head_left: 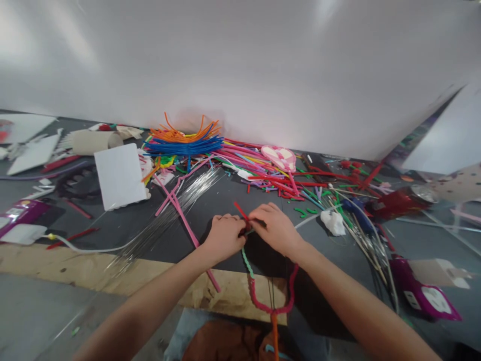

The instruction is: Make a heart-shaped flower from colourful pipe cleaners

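Note:
Above the dark table, my left hand (224, 236) and my right hand (276, 229) meet with fingers closed in a pinch. A short red pipe cleaner (241, 210) sticks up from between the fingertips, and both hands grip it. Below them hangs a heart-like loop of twisted pipe cleaner, with a green part (247, 264) on the left and a crimson part (259, 304) round the bottom. An orange pipe cleaner stem (275, 336) runs down from the loop towards my lap. My fingers hide where the red piece meets the loop.
Orange pipe cleaners (184, 134) and blue ones (184, 146) lie bundled at the back. Thin wires (188, 193) and long pink pipe cleaners (179, 208) lie left of my hands. A white card (120, 178), red can (398, 201) and purple glue gun (424, 293) stand or lie around.

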`<state>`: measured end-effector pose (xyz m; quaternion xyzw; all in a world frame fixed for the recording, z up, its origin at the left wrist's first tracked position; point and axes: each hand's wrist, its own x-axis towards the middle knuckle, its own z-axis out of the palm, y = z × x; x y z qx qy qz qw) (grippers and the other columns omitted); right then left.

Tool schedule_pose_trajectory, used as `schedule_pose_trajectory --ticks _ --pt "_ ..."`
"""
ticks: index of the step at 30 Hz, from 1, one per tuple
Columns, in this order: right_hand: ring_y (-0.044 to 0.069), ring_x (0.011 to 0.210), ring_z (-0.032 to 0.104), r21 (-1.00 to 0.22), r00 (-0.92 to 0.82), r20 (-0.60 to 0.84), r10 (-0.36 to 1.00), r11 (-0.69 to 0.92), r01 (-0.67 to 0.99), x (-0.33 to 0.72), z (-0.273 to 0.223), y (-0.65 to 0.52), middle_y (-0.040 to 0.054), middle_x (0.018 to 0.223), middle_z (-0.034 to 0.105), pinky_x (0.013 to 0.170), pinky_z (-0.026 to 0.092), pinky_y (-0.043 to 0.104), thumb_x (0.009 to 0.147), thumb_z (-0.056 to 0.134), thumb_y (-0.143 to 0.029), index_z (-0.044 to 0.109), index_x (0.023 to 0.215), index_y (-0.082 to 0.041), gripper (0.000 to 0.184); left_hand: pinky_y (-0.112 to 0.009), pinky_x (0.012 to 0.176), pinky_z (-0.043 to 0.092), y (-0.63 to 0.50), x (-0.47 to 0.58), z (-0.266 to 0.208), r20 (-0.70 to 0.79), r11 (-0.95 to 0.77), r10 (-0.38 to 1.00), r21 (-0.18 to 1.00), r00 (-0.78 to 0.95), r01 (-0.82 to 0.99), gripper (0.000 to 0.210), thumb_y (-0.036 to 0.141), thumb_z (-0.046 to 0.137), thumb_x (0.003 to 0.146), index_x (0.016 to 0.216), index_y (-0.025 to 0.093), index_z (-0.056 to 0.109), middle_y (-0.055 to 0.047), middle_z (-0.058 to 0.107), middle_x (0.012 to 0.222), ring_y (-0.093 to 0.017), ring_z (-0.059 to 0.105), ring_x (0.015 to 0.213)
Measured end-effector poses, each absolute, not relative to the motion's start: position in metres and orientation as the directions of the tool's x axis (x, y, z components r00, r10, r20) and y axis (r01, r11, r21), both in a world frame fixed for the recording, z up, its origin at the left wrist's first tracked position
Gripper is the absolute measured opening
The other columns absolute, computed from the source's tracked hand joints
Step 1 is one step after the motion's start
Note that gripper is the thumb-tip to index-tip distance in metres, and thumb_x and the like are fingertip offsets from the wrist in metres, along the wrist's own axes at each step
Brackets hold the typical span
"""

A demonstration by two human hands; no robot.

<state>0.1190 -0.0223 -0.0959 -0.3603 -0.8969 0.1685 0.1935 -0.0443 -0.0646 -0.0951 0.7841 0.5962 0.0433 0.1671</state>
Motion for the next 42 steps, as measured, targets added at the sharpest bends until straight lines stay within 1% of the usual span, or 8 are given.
schedule_pose_trajectory --ticks 4,6,11,16,21,27,36,42 --pt "0.015 0.081 0.057 -0.606 -0.599 0.160 0.784 0.557 0.568 0.136 -0.083 -0.007 0.0023 0.087 0.066 0.074 0.041 0.027 0.087 0.050 -0.020 0.060 0.102 -0.020 0.018 -0.036 0.075 0.036 -0.062 -0.047 -0.094 -0.119 -0.238 0.946 0.375 0.301 0.896 0.023 0.033 0.059 0.074 0.096 0.024 0.062 0.000 0.067 0.087 -0.022 0.059 0.087" --pt "0.014 0.070 0.057 -0.613 -0.546 0.076 0.834 0.471 0.635 0.153 -0.075 -0.009 0.0002 0.082 0.065 0.064 0.041 0.024 0.088 0.048 -0.025 0.059 0.099 -0.020 0.016 -0.036 0.076 0.036 -0.061 -0.046 -0.094 -0.113 -0.227 0.950 0.397 0.293 0.889 0.028 0.037 0.059 0.076 0.102 0.025 0.060 0.000 0.066 0.089 -0.022 0.058 0.087" --pt "0.018 0.075 0.057 -0.312 -0.599 -0.116 0.792 0.543 0.780 0.186 -0.074 -0.038 0.0020 0.078 0.063 0.067 0.040 0.027 0.081 0.059 -0.033 0.062 0.080 -0.020 0.013 -0.038 0.080 0.034 -0.059 -0.038 -0.097 -0.026 -0.263 0.958 0.315 0.285 0.912 0.023 0.039 0.053 0.083 0.095 0.023 0.064 -0.004 0.066 0.093 -0.024 0.055 0.093" --pt "0.019 0.085 0.055 -0.135 -0.599 -0.003 0.801 0.593 0.794 0.184 -0.091 -0.048 0.0061 0.089 0.062 0.081 0.039 0.031 0.081 0.057 -0.019 0.064 0.081 -0.019 0.007 -0.042 0.083 0.034 -0.054 -0.026 -0.100 0.010 -0.264 0.962 0.290 0.273 0.920 0.034 0.047 0.052 0.082 0.103 0.023 0.062 -0.007 0.065 0.099 -0.027 0.053 0.098" --pt "0.019 0.082 0.055 -0.058 -0.580 0.079 0.810 0.585 0.809 0.179 -0.097 -0.039 0.0052 0.082 0.064 0.074 0.038 0.028 0.083 0.053 -0.015 0.062 0.079 -0.017 0.010 -0.043 0.089 0.031 -0.048 -0.019 -0.104 -0.005 -0.213 0.971 0.427 0.237 0.879 0.035 0.041 0.056 0.081 0.113 0.026 0.057 -0.006 0.062 0.115 -0.026 0.047 0.110" --pt "0.020 0.075 0.057 0.078 -0.526 0.075 0.847 0.521 0.850 0.171 -0.096 -0.038 0.0058 0.073 0.066 0.066 0.033 0.030 0.089 0.047 -0.020 0.061 0.079 -0.017 0.017 -0.043 0.091 0.029 -0.034 -0.013 -0.104 -0.013 -0.127 0.987 0.548 0.159 0.827 0.012 0.032 0.058 0.079 0.086 0.025 0.065 -0.002 0.068 0.097 -0.023 0.053 0.104" --pt "0.021 0.072 0.059 0.053 -0.580 -0.047 0.813 0.582 0.812 0.165 -0.087 -0.023 0.0081 0.073 0.067 0.060 0.034 0.030 0.084 0.048 -0.008 0.060 0.084 -0.017 0.014 -0.044 0.094 0.025 -0.026 -0.021 -0.108 0.037 -0.300 0.943 0.525 0.331 0.796 0.015 0.027 0.055 0.083 0.089 0.029 0.069 0.002 0.070 0.104 -0.023 0.044 0.114" --pt "0.020 0.076 0.058 0.004 -0.610 -0.006 0.792 0.610 0.792 0.174 -0.095 -0.021 0.0072 0.078 0.065 0.060 0.035 0.028 0.085 0.049 -0.009 0.060 0.084 -0.018 0.014 -0.043 0.094 0.024 -0.022 -0.024 -0.111 0.011 -0.336 0.924 0.503 0.383 0.797 0.016 0.029 0.056 0.083 0.083 0.032 0.072 0.002 0.069 0.104 -0.023 0.043 0.112"
